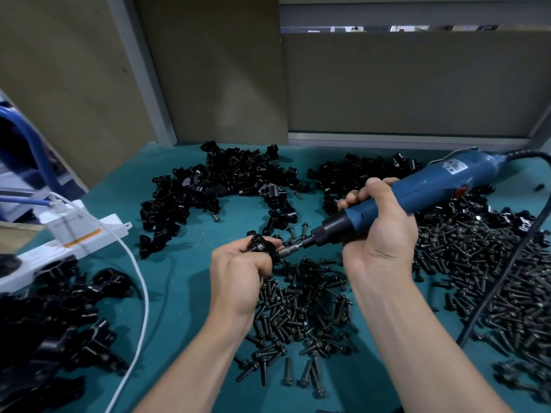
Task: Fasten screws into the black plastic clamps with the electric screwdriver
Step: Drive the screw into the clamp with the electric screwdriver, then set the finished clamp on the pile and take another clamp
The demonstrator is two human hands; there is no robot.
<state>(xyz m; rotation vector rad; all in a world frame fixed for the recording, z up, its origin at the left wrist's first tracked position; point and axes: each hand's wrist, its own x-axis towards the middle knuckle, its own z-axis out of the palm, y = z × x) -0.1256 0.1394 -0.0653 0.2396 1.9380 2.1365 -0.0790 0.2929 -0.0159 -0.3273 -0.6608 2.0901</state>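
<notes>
On the teal worktop (179, 293), black clamps (208, 186) heap toward the far edge and loose screws (298, 308) spread along the near and right edges. Over the middle, our right hand (378, 234) wraps its grip round the blue electric screwdriver (417, 186). Our left hand (238, 269) grips one clamp (261, 244) with the bit (287, 250) against its side. We judge a screw is being driven, and next we must hold the bit square until it seats.

A single wide-angle view looks out from the person's head, facing forward and steeply down onto the teal desk (185, 293) from close range. Both forearms enter at the lower edge, and the left hand (238, 269) and right hand (378, 234) sit near the centre. The tan partition (402, 84) behind the desk fills the upper part.
</notes>
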